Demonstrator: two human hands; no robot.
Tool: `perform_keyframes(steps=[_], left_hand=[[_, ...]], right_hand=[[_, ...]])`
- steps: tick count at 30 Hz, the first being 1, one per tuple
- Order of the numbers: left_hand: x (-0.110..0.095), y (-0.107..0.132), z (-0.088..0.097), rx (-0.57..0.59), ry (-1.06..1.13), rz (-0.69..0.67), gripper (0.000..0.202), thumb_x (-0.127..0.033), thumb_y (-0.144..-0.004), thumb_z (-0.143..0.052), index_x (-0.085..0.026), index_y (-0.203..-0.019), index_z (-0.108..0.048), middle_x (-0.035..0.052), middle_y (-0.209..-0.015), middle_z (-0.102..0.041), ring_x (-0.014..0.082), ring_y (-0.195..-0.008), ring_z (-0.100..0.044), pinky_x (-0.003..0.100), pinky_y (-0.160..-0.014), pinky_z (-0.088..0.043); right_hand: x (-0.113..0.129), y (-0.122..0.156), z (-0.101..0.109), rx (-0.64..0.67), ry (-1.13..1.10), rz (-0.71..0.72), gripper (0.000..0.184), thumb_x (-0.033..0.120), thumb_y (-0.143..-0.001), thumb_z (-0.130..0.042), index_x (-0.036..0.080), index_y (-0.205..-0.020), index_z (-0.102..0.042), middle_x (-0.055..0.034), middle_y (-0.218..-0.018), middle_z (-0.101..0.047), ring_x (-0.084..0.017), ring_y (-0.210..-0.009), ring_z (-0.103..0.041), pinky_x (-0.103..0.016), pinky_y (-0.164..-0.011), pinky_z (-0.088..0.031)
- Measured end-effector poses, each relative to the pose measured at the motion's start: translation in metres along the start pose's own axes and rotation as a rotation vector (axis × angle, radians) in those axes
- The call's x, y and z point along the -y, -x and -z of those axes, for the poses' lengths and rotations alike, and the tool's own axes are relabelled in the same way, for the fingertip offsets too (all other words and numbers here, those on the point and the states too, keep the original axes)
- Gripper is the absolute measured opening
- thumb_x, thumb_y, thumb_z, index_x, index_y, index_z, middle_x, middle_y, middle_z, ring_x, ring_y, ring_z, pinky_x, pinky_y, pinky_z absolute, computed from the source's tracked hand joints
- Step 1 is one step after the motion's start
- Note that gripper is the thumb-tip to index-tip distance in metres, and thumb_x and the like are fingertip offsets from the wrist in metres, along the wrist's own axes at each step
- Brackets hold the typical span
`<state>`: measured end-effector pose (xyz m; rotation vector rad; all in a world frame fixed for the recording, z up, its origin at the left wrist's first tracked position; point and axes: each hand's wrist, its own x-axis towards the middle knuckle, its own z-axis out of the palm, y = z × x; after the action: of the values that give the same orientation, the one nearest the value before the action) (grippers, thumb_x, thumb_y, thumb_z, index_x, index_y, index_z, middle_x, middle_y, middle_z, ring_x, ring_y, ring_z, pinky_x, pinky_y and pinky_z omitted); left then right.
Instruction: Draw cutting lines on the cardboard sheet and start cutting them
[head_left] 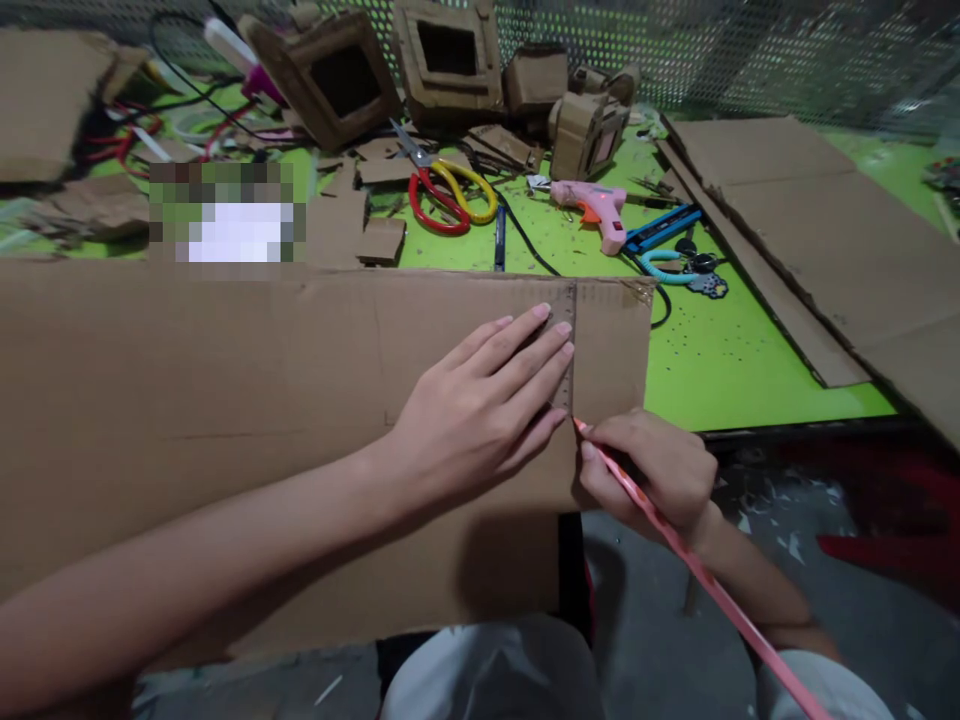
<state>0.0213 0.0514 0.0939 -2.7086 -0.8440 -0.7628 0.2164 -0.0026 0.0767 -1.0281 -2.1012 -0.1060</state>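
Note:
A large brown cardboard sheet (225, 400) lies across the near edge of the green table (720, 350). My left hand (480, 410) rests flat on it with fingers stretched out, pressing down a small clear ruler (564, 345) near the sheet's right end. My right hand (649, 470) is closed around a long pink pencil (705, 580), whose tip touches the cardboard at the ruler's lower end.
Red and yellow scissors (450, 190), a pink glue gun (596, 205), a blue utility knife (664, 228) and a teal tool (675, 272) lie beyond the sheet. Cardboard boxes (450, 60) stand at the back. More cardboard sheets (825, 230) lie at right.

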Motion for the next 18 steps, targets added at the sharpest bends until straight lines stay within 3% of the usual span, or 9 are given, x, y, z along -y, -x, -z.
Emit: perform_keyframes(steps=[7,10,13,15,18], left_hand=[[-0.001,0.002,-0.001,-0.028,0.003,-0.004,0.043,-0.03,-0.09,-0.052,-0.007,-0.127,-0.054,0.0121,-0.135,-0.056,0.027,-0.132,-0.044,0.041,-0.11,-0.038],[-0.004,0.002,0.0,-0.061,-0.028,-0.015,0.044,-0.028,-0.089,-0.054,-0.007,-0.127,-0.053,0.012,-0.135,-0.056,0.0269,-0.132,-0.044,0.041,-0.11,-0.037],[-0.007,0.002,0.002,-0.09,-0.081,-0.036,0.044,-0.027,-0.087,-0.055,-0.008,-0.127,-0.054,0.0119,-0.133,-0.058,0.0268,-0.13,-0.046,0.041,-0.108,-0.039],[-0.007,0.005,0.005,-0.093,-0.126,-0.034,0.043,-0.027,-0.087,-0.055,-0.008,-0.126,-0.055,0.0119,-0.131,-0.059,0.0271,-0.128,-0.048,0.041,-0.106,-0.04],[-0.007,0.018,0.013,-0.056,-0.199,0.017,0.043,-0.029,-0.086,-0.056,-0.009,-0.124,-0.056,0.0127,-0.128,-0.061,0.0281,-0.122,-0.053,0.042,-0.103,-0.042]], right_hand=[[-0.002,-0.008,0.002,-0.057,-0.031,-0.049,0.022,0.006,-0.075,-0.064,0.017,-0.093,-0.061,-0.0039,-0.079,-0.069,-0.013,-0.069,-0.064,-0.025,-0.065,-0.054],[0.001,-0.005,-0.003,-0.234,-0.239,-0.232,0.027,0.009,-0.079,-0.064,0.021,-0.102,-0.061,-0.0031,-0.092,-0.067,-0.013,-0.076,-0.066,-0.026,-0.067,-0.057],[0.006,0.001,-0.014,-0.424,-0.515,-0.476,0.02,0.017,-0.085,-0.059,0.026,-0.103,-0.06,0.0008,-0.089,-0.064,-0.01,-0.069,-0.066,-0.023,-0.061,-0.058],[0.009,0.001,-0.023,-0.524,-0.584,-0.54,0.015,0.021,-0.087,-0.059,0.026,-0.1,-0.06,0.0021,-0.086,-0.064,-0.009,-0.071,-0.067,-0.023,-0.064,-0.058],[0.01,-0.003,-0.028,-0.552,-0.592,-0.607,0.011,0.023,-0.085,-0.062,0.025,-0.096,-0.062,0.0023,-0.083,-0.065,-0.009,-0.074,-0.067,-0.022,-0.065,-0.055]])
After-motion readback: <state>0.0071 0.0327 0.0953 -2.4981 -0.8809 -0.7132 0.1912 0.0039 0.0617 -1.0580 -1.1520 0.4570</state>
